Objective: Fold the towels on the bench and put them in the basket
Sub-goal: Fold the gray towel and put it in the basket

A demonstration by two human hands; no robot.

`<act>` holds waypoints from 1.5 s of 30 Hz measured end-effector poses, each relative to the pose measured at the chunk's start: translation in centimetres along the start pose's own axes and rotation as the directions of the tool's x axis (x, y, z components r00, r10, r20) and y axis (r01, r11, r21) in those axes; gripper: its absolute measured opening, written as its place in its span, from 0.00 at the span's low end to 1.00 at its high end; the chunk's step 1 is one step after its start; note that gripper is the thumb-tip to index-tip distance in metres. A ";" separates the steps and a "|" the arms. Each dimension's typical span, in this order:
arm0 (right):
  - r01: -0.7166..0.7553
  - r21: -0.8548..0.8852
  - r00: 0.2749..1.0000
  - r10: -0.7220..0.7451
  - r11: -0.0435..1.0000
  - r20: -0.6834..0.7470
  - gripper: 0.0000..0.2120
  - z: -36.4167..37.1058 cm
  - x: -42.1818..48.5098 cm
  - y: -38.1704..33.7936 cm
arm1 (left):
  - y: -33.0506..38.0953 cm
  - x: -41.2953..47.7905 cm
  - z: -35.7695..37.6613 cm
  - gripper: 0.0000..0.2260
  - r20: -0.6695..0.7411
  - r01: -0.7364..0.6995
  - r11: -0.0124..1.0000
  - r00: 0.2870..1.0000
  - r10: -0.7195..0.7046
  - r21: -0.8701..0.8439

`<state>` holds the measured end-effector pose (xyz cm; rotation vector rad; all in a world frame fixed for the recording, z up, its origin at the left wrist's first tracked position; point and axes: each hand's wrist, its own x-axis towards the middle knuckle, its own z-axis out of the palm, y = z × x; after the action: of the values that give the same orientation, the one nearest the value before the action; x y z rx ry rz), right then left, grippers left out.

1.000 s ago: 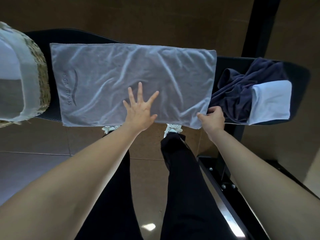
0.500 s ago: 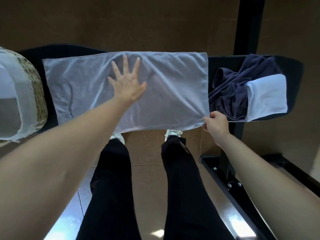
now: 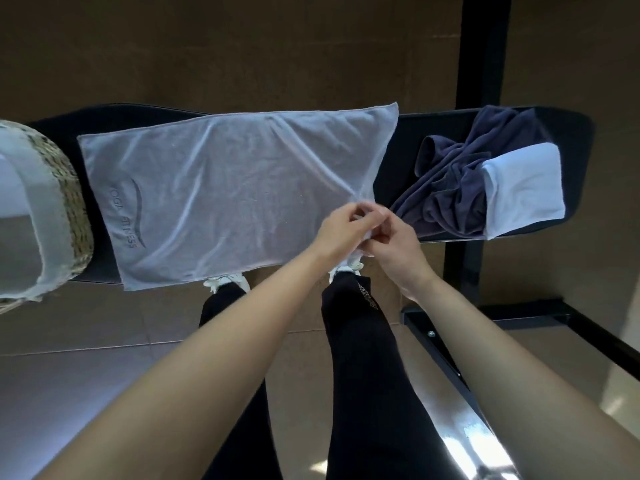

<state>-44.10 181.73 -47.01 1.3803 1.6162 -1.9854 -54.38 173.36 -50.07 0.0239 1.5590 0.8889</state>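
Note:
A light grey towel point(image 3: 221, 195) with a printed logo lies spread flat along the black bench point(image 3: 405, 140). Its near right corner is lifted and bunched. My left hand point(image 3: 341, 226) and my right hand point(image 3: 391, 237) meet at that corner, both pinching the cloth. A crumpled dark blue towel point(image 3: 446, 188) sits at the bench's right end, with a folded white towel point(image 3: 523, 188) resting on it. The woven basket point(image 3: 72, 202) with a pale liner stands at the bench's left end.
A black metal frame post point(image 3: 481, 50) rises behind the bench at the right, and its base bar point(image 3: 446, 355) runs along the tiled floor beside my right leg. My legs and white shoes stand right against the bench's near edge.
My left hand left the middle of the grey towel and came back to the near right corner, joining my right hand. The corner has risen off the bench and tightened into creases.

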 end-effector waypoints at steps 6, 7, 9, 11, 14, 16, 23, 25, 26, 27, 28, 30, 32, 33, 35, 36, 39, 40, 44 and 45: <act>-0.203 0.169 0.972 0.219 0.964 -0.083 0.08 -0.9 2.3 -2.4 | -1.9 -0.7 -0.8 0.04 -0.098 -0.141 0.988 0.986 0.135 -0.061; -0.217 0.110 0.959 0.233 0.970 -0.161 0.06 -1.1 3.4 -2.5 | -1.8 -0.7 -0.8 0.04 -0.109 -0.159 0.987 0.982 0.157 -0.008; -0.252 -0.060 0.939 0.229 0.966 -0.255 0.20 -1.0 5.9 -2.9 | -1.4 -1.0 -0.6 0.05 -0.099 -0.197 0.978 0.974 0.203 0.062; -0.281 -0.117 0.920 0.233 0.953 -0.314 0.31 -1.0 8.6 -3.8 | -1.3 -1.3 0.2 0.05 -0.072 -0.232 0.967 0.968 0.240 0.104; -0.325 -0.074 0.884 0.275 0.943 -0.379 0.23 -2.3 13.1 -4.9 | -2.0 -1.7 1.0 0.07 -0.046 -0.198 0.980 0.979 0.199 0.019; -0.352 -0.103 0.883 0.294 0.930 -0.367 0.08 -3.2 15.4 -5.9 | -2.4 -2.3 1.5 0.07 -0.046 -0.172 0.981 0.985 0.169 -0.084; -0.262 -0.195 0.848 0.129 0.945 -0.515 0.11 -6.7 15.9 -8.1 | -2.5 -3.6 3.6 0.05 -0.026 -0.099 0.985 0.995 0.096 -0.144; -0.250 -0.275 0.816 0.049 0.928 -0.576 0.16 -8.4 15.4 -7.8 | -2.1 -3.6 4.7 0.04 0.008 -0.080 0.984 0.997 0.082 -0.156; -0.243 -0.307 0.795 0.008 0.920 -0.606 0.18 -9.2 15.1 -7.8 | -1.9 -3.8 5.3 0.04 0.030 -0.069 0.984 0.997 0.075 -0.161; -0.235 -0.326 0.785 -0.019 0.916 -0.619 0.20 -9.8 14.7 -7.8 | -1.6 -3.8 5.8 0.04 0.046 -0.058 0.985 0.997 0.066 -0.163; -0.219 -0.338 0.791 -0.036 0.915 -0.610 0.21 -10.3 14.3 -7.7 | -1.5 -3.9 6.1 0.05 0.050 -0.043 0.985 0.997 0.052 -0.167; -0.183 -0.294 0.837 -0.008 0.938 -0.547 0.20 -10.4 13.6 -7.7 | -1.7 -4.1 6.3 0.05 0.036 -0.023 0.982 0.999 0.031 -0.185; -0.156 -0.216 0.895 0.046 0.964 -0.443 0.17 -9.2 12.6 -8.2 | -2.1 -4.8 5.5 0.05 0.010 -0.025 0.977 1.000 0.028 -0.213; -0.146 -0.199 0.921 0.059 0.969 -0.385 0.13 -8.3 12.2 -8.5 | -2.5 -5.2 4.9 0.05 -0.009 -0.031 0.974 1.000 0.030 -0.226; -0.110 -0.164 0.951 0.055 0.980 -0.306 0.06 -6.0 11.7 -9.2 | -3.7 -6.2 3.2 0.05 -0.080 -0.045 0.970 0.996 0.027 -0.238; -0.093 -0.145 0.960 0.050 0.985 -0.277 0.03 -4.7 11.5 -9.6 | -4.5 -6.8 2.4 0.05 -0.134 -0.045 0.971 0.991 0.013 -0.236; -0.093 -0.112 0.974 0.067 0.989 -0.216 0.03 -0.3 11.2 -11.0 | -7.0 -8.5 -0.4 0.04 -0.316 -0.026 0.971 0.947 -0.052 -0.236; -0.096 -0.099 0.977 0.075 0.990 -0.199 0.05 1.2 11.2 -11.5 | -7.8 -9.0 -1.4 0.04 -0.374 -0.023 0.965 0.924 -0.080 -0.262; -0.094 -0.092 0.983 0.077 0.991 -0.169 0.06 7.3 11.2 -13.6 | -10.6 -10.8 -5.2 0.04 -0.486 -0.014 0.938 0.858 -0.167 -0.346; -0.078 -0.107 0.983 0.058 0.991 -0.176 0.06 8.8 11.4 -14.0 | -11.2 -11.1 -6.1 0.04 -0.495 -0.010 0.936 0.851 -0.177 -0.351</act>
<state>-64.05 183.41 -47.28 1.5783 1.7002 -1.7488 -51.89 156.85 -47.23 -0.5806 1.8597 1.1478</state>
